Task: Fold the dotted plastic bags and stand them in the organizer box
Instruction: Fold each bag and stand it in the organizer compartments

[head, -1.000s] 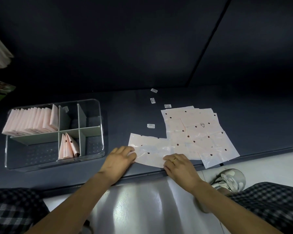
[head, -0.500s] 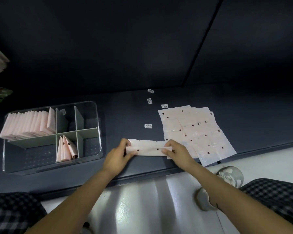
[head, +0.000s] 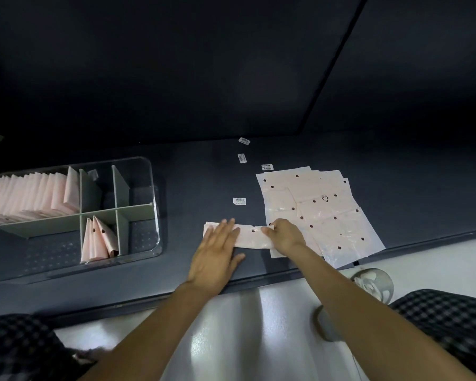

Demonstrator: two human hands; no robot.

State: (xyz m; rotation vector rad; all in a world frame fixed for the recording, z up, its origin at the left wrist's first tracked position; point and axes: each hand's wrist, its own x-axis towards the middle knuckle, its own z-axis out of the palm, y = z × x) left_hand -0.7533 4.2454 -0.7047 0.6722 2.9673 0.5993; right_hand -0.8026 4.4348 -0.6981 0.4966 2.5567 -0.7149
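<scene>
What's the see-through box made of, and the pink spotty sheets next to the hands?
The organizer box looks like clear hard plastic: the dark table shows through its glossy walls, and its dividers look matte grey-green. The flat dotted bags seem thin, shiny plastic film: light glints off their wrinkles, and they lie limp and slightly see-through.

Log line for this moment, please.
fold | left hand flat on strip | right hand pinning its end | box partly filled
</scene>
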